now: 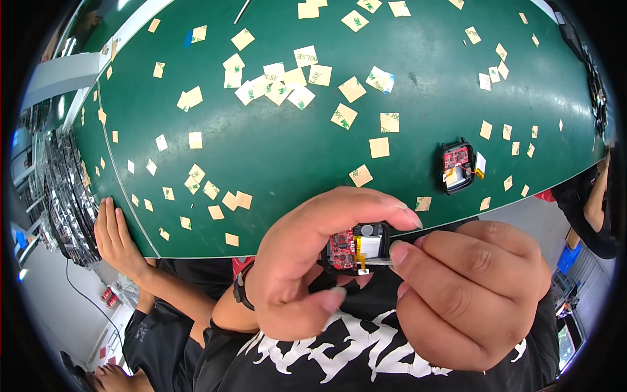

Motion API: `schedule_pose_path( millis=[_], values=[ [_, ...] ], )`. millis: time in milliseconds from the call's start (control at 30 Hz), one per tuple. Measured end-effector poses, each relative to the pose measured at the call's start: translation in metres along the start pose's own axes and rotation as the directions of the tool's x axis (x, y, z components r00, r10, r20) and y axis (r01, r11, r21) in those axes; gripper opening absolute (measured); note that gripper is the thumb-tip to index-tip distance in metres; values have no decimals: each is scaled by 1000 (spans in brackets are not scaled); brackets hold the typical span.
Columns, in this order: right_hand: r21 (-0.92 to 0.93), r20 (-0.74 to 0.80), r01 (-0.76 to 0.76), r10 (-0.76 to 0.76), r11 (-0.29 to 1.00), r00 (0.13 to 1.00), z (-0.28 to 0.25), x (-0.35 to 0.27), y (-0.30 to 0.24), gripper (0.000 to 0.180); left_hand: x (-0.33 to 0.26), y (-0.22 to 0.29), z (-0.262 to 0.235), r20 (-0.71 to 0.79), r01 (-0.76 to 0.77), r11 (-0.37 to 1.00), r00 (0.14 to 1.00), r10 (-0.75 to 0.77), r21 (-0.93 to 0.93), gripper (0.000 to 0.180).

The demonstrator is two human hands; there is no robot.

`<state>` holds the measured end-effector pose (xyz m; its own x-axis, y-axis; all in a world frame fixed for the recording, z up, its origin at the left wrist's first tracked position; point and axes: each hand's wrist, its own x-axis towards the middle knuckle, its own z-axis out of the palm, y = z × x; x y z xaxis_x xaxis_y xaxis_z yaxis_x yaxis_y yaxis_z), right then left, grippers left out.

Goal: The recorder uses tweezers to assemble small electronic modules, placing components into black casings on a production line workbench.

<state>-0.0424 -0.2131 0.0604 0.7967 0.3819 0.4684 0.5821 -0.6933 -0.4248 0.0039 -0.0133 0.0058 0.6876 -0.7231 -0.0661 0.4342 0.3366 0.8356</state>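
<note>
My left hand (pixel 294 255) is curled around an opened black smartwatch case (pixel 324 264), held just off the table's near edge. Inside the case show a red circuit board (pixel 341 249), a silver battery (pixel 371 246) with yellow tape and a round dark part. My right hand (pixel 473 287) pinches a thin metal tool (pixel 380 263), likely tweezers; its tip reaches the lower edge of the battery, by a small flex strip. Most of the tool is hidden by the fingers. On the table to the right lies a second opened watch case (pixel 458 166) with its battery (pixel 481 164) hanging out sideways.
Many cream adhesive-liner squares (pixel 353 89) are scattered over the green table (pixel 274 157). A co-worker's hand (pixel 121 238) rests on the table's left edge, near stacked black trays (pixel 62 196). Another person's arm (pixel 594 196) shows at far right. A metal rod (pixel 242 11) lies at the back.
</note>
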Motion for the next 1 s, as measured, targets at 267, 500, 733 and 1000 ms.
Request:
schedule_pose_path(
  millis=[267, 500, 733, 1000],
  values=[
    [35, -18, 4, -3, 999, 1000, 2, -6, 0, 11, 5, -14, -11, 158, -246, 929, 965, 208, 277, 64],
    [62, 10, 7, -8, 998, 1000, -1, -16, 5, 13, 5, -17, -7, 132, -281, 890, 959, 250, 359, 69],
    [76, 5, -11, 11, 997, 1000, -3, -19, 7, 14, 7, -17, -4, 141, -283, 873, 959, 247, 397, 69],
    [51, 26, -68, 66, 996, 997, -5, -11, -9, 14, 9, -10, -5, 186, -305, 832, 951, 246, 463, 72]
  ],
)
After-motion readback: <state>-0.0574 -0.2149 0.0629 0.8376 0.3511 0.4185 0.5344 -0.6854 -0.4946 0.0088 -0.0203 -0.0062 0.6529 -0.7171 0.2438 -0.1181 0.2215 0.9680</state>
